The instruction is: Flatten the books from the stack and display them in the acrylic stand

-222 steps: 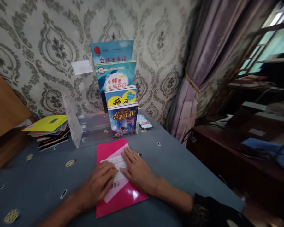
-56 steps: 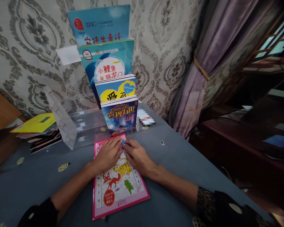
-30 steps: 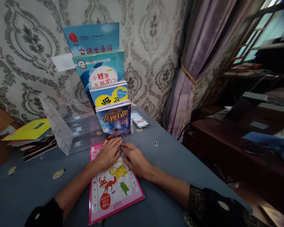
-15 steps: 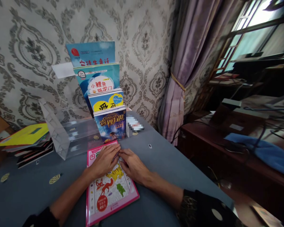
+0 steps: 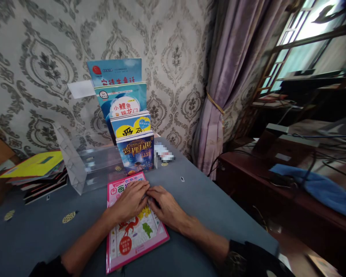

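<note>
patterned grey wallpaper (image 5: 175, 63) behind, grey-blue tablecloth (image 5: 202, 211) below. clock is centred on the pink book (image 5: 138, 241), 12 = away from the person.

hands: 2, bare. left hand (image 5: 131, 201) palm down across the upper half of the cover, right hand (image 5: 167, 207) over its right edge, fingertips meeting. fingers close together on both. can't make out whether anything is pinched, the undersides are hidden.

pink book: 1, flat, face up. 1 red fox and 1 green leaf visible, hands cover part of the title.

12 o'clock: 4 covers standing in tiers. front to back: dark blue book (image 5: 138, 156), yellow-and-blue book (image 5: 132, 125), teal book (image 5: 123, 102), light-blue book (image 5: 115, 68). extra page edges behind the front two, total unclear. dark blue one is just past the pink book's top edge, blocks straight ahead.

10: 1 clear stand (image 5: 72, 161), then 1 stack of books (image 5: 31, 166), yellow on top. 11: 1 white card (image 5: 82, 89). 1: 1 pixelated item (image 5: 163, 153).

1-2: 1 tied mauve curtain (image 5: 227, 65), window (image 5: 288, 42) beyond. 3: dark red desk (image 5: 262, 192) with 1 blue cloth (image 5: 331, 190) and cables.
</note>
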### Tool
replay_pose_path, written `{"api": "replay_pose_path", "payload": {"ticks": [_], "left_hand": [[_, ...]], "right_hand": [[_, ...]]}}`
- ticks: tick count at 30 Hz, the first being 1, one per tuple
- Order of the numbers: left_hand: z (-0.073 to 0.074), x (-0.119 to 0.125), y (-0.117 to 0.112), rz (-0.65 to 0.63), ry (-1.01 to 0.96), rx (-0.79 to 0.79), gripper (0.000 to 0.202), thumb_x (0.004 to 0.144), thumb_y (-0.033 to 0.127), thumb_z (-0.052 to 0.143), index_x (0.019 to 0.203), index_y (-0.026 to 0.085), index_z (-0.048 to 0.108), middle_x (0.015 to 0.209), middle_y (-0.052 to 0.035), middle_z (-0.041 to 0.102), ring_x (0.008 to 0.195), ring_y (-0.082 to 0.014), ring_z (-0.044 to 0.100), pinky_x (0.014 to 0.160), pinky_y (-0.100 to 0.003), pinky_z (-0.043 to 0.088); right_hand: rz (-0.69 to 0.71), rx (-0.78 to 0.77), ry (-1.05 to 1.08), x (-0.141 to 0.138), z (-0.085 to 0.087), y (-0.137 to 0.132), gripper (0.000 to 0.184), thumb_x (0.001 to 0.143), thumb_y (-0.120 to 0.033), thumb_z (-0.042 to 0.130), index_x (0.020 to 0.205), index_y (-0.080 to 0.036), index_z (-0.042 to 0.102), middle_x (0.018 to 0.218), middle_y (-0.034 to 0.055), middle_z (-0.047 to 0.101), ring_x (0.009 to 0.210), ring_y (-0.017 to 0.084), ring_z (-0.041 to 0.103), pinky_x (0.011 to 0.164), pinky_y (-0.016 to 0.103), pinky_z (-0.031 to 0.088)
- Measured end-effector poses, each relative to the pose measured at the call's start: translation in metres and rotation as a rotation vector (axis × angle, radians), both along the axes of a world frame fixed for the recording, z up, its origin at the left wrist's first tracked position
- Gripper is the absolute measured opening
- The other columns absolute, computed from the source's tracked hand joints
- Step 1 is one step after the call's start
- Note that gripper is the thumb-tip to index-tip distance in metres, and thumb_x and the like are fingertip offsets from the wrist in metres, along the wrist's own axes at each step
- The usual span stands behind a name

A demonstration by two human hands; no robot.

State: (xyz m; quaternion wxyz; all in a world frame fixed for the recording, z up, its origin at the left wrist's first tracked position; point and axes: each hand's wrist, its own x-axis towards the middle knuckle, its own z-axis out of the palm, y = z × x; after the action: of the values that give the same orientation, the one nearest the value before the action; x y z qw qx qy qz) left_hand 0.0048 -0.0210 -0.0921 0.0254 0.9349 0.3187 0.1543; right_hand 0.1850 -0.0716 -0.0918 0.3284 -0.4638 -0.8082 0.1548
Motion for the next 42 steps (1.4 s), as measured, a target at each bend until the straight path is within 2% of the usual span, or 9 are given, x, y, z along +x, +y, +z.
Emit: {"api": "replay_pose_path", "payload": {"ticks": [7, 15, 21, 27, 36, 42], "left_hand": [[0.001, 0.003, -0.011, -0.012, 0.014, 0.003, 0.042, 0.091, 0.021, 0.048, 0.132, 0.018, 0.055, 0.137, -0.0113, 0.059, 0.129, -0.0246, 0.053, 0.111, -0.046, 0.040], [0.008, 0.007, -0.026, -0.028, 0.044, -0.001, 0.040, 0.093, 0.022, 0.047, 0.131, 0.016, 0.056, 0.137, -0.0125, 0.059, 0.129, -0.0252, 0.053, 0.111, -0.046, 0.042], [0.010, 0.008, -0.035, -0.041, 0.059, -0.015, 0.040, 0.092, 0.020, 0.048, 0.131, 0.015, 0.054, 0.136, -0.0124, 0.059, 0.128, -0.0243, 0.054, 0.110, -0.045, 0.043], [0.012, 0.010, -0.046, -0.049, 0.066, -0.022, 0.041, 0.090, 0.018, 0.048, 0.130, 0.016, 0.053, 0.135, -0.0116, 0.060, 0.126, -0.0239, 0.055, 0.108, -0.042, 0.044], [0.026, 0.016, -0.065, -0.058, 0.114, -0.059, 0.038, 0.092, 0.017, 0.048, 0.128, 0.010, 0.055, 0.135, -0.0137, 0.060, 0.128, -0.0244, 0.053, 0.109, -0.041, 0.044], [0.024, 0.015, -0.074, -0.066, 0.122, -0.071, 0.035, 0.093, 0.018, 0.048, 0.126, 0.011, 0.056, 0.136, -0.0129, 0.059, 0.129, -0.0246, 0.052, 0.110, -0.043, 0.042]], "right_hand": [[0.013, -0.041, 0.048, 0.002, 0.001, -0.010, 0.025, 0.086, -0.010, 0.052, 0.106, -0.015, 0.067, 0.107, 0.0102, 0.070, 0.101, 0.022, 0.063, 0.093, 0.034, 0.048], [0.013, -0.035, 0.056, 0.005, 0.003, -0.023, 0.024, 0.087, -0.011, 0.051, 0.103, -0.016, 0.069, 0.102, 0.0094, 0.072, 0.099, 0.022, 0.064, 0.092, 0.035, 0.049], [0.051, -0.014, 0.130, 0.006, 0.002, -0.032, 0.030, 0.085, -0.007, 0.052, 0.106, -0.019, 0.069, 0.111, 0.0076, 0.071, 0.103, 0.021, 0.063, 0.095, 0.035, 0.048], [0.053, -0.016, 0.150, 0.009, 0.003, -0.042, 0.028, 0.085, -0.007, 0.052, 0.103, -0.018, 0.071, 0.107, 0.0079, 0.072, 0.100, 0.021, 0.062, 0.093, 0.035, 0.048], [0.045, -0.023, 0.124, 0.012, 0.002, -0.057, 0.024, 0.088, -0.010, 0.051, 0.099, -0.018, 0.070, 0.096, 0.0066, 0.072, 0.090, 0.020, 0.063, 0.088, 0.035, 0.048], [0.046, -0.031, 0.157, 0.015, -0.001, -0.066, 0.022, 0.089, -0.012, 0.052, 0.100, -0.019, 0.071, 0.097, 0.0063, 0.072, 0.092, 0.020, 0.063, 0.087, 0.034, 0.049]]}}
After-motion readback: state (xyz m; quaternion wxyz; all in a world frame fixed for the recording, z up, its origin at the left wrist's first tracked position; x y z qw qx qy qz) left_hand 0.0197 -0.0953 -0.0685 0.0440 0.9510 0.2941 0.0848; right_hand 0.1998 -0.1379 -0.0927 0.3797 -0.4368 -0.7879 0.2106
